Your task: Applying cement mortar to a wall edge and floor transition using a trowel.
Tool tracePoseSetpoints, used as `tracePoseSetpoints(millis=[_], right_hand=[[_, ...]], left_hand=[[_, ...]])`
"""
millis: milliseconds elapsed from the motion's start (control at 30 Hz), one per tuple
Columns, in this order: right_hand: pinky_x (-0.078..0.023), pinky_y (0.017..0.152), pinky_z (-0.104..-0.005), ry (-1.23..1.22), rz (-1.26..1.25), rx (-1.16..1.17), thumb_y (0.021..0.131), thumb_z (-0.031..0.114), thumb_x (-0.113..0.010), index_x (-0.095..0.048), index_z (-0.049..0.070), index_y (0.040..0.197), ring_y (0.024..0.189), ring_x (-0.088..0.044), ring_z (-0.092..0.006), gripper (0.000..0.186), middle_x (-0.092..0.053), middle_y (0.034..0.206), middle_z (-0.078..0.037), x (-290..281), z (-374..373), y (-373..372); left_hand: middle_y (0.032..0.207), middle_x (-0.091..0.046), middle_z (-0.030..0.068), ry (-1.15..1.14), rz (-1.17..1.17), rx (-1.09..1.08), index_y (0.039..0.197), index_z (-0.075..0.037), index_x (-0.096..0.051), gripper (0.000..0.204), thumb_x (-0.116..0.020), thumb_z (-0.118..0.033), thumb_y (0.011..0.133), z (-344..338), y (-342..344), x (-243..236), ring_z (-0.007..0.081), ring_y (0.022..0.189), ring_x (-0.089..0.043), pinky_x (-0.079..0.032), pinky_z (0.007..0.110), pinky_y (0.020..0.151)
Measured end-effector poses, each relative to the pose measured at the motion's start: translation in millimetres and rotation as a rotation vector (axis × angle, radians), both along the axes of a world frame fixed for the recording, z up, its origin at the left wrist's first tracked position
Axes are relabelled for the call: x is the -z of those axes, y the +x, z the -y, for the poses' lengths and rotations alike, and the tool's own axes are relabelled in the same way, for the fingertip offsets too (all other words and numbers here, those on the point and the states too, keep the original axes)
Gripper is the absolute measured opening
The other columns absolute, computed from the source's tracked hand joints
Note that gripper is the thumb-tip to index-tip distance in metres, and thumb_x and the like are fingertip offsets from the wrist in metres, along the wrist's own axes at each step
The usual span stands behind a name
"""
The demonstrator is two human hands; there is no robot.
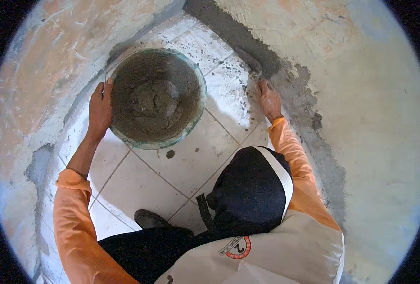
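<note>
Between the hands (pixel 102 105) (pixel 269 102), mortar tub (pixel 157 145), trowel (pixel 249 58) at right

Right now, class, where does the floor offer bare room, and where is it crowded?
Mostly bare: the tiles between the tub, the dark shoe and the black-clad knee, bar mortar blobs. Crowded: left of the tub, where the left hand grips its rim near the left wall, and by the right wall, where the right hand holds a trowel.

Pale tiled floor (pixel 214 146): round basin (pixel 202 90), scattered grey crumbs (pixel 244 97), dark lump (pixel 170 154).
</note>
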State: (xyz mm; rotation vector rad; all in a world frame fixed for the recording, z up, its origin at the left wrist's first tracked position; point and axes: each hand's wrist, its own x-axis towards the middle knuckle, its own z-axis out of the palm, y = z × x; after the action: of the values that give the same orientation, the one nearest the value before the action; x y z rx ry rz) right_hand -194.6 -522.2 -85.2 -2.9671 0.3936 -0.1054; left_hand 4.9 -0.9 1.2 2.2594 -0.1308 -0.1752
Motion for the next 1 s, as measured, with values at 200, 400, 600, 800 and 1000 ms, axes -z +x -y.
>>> tracePoseSetpoints(millis=[200, 400, 600, 800, 1000], right_hand=[[-0.054, 0.088, -0.0591, 0.029, 0.037, 0.049, 0.105, 0.036, -0.056, -0.051, 0.01, 0.146, 0.106, -0.066, -0.0529, 0.049, -0.065, 0.127, -0.031, -15.8, 1.6, 1.3], [-0.054, 0.087, -0.06, 0.011, 0.083, 0.103, 0.105, 0.034, -0.056, -0.053, 0.008, 0.143, 0.103, -0.067, -0.0531, 0.047, -0.068, 0.123, -0.03, -9.2, 3.4, 3.5], [-0.053, 0.089, -0.0592, 0.064, -0.01, 0.157, 0.104, 0.035, -0.057, -0.053, 0.008, 0.146, 0.107, -0.067, -0.0517, 0.049, -0.068, 0.125, -0.029, -17.9, -9.8, 12.2], [-0.053, 0.091, -0.0573, 0.062, 0.091, 0.102, 0.104, 0.036, -0.058, -0.054, 0.01, 0.146, 0.115, -0.064, -0.0507, 0.05, -0.063, 0.136, -0.029, -8.0, 11.7, -15.0], [-0.055, 0.089, -0.0559, 0.08, 0.005, 0.131, 0.104, 0.032, -0.06, -0.053, 0.009, 0.148, 0.111, -0.065, -0.0507, 0.05, -0.063, 0.137, -0.027, -11.8, 14.5, -43.1]], left_hand=[[0.124, -0.066, 0.032, 0.045, 0.016, -0.007, 0.131, 0.008, -0.061, 0.069, -0.046, -0.056, 0.109, -15.9, 6.3, 12.3, 0.0425, 0.114, -0.063, -0.046, 0.046, 0.102], [0.127, -0.066, 0.0319, 0.078, 0.002, -0.018, 0.134, 0.009, -0.06, 0.072, -0.046, -0.057, 0.109, -4.9, 5.4, -0.7, 0.042, 0.117, -0.063, -0.045, 0.046, 0.105], [0.127, -0.067, 0.0305, 0.103, 0.093, -0.001, 0.134, 0.008, -0.06, 0.074, -0.045, -0.059, 0.108, -16.3, 3.1, 13.4, 0.0408, 0.117, -0.065, -0.046, 0.045, 0.104], [0.12, -0.067, 0.0311, 0.039, -0.007, 0.001, 0.127, 0.008, -0.062, 0.071, -0.045, -0.058, 0.109, -14.2, 8.6, 9.6, 0.0417, 0.109, -0.065, -0.047, 0.047, 0.099], [0.114, -0.067, 0.0287, 0.083, 0.085, 0.005, 0.122, 0.007, -0.062, 0.065, -0.044, -0.054, 0.11, -17.9, 7.0, 15.5, 0.0415, 0.104, -0.063, -0.046, 0.048, 0.097]])
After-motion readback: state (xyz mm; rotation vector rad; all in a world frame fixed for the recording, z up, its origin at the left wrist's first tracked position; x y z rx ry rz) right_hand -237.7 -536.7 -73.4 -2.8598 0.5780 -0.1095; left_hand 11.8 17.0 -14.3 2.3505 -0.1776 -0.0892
